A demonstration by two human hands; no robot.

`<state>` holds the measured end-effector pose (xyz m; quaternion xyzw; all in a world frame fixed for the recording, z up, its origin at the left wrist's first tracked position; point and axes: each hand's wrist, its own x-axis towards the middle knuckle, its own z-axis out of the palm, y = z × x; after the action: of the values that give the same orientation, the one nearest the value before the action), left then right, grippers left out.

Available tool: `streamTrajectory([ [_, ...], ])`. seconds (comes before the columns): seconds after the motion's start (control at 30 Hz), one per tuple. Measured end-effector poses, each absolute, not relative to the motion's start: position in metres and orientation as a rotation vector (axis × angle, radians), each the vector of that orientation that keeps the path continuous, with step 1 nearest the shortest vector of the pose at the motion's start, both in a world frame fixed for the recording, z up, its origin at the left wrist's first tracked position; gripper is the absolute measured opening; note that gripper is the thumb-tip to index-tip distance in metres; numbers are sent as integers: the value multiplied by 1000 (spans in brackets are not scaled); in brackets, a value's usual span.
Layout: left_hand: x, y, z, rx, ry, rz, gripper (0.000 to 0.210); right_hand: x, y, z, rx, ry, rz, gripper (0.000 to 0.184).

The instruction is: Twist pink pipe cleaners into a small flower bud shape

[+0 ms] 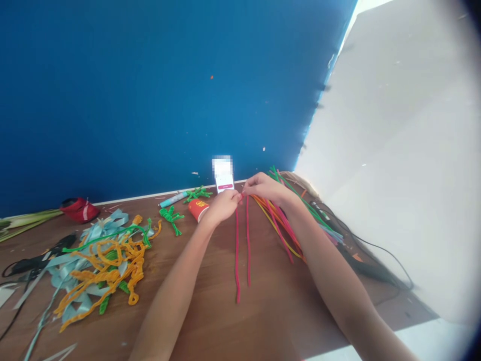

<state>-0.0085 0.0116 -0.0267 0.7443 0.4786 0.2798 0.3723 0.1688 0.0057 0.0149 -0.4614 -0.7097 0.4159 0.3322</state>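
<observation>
Both hands pinch far ends of red pipe cleaners (242, 245): left hand (224, 205) and right hand (263, 188) fingertips meet there, closed on stems. Two stems trail toward body along brown table (210, 311), roughly parallel. Spare coloured bundle (285, 220) just right.

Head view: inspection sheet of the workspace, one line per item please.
Surface: brown wooden table, small scraps scattered.
Job's things: two long red pipe cleaners, top ends pinched between both hands.
Clutter: tangle of orange and green pipe cleaners on pale blue ribbons; loose bundle of mixed-colour pipe cleaners; red paper cup on its side; small green twisted pipe-cleaner figures; white phone propped upright.
Hands: left hand and right hand both pinching.
Cables: black cable at right.
Surroundings: blue wall.
</observation>
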Motion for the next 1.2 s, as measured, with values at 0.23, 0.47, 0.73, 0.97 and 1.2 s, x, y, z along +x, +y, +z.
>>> streamTrajectory([
  [0.23, 1, 5, -14, 1457, 1023, 933, 26, 169, 5, 17, -1079, -1660, 1253, 16],
  [0.47, -5, -1, -2, 1409, 793, 927, 30, 179, 8, 18, -1036, -1547, 1506, 24],
  [0.73, -13, -7, 7, 1524, 617, 767, 33, 191, 20, 3, -834, -1506, 1697, 24],
  [0.97, -14, -18, 19, 1836, 622, 449, 34, 195, 21, 3, -918, -1649, 1587, 28],
  [1.2, 7, -29, 14, 2301, 1008, 215, 33, 198, 8, 20, -1108, -1660, 1295, 36],
])
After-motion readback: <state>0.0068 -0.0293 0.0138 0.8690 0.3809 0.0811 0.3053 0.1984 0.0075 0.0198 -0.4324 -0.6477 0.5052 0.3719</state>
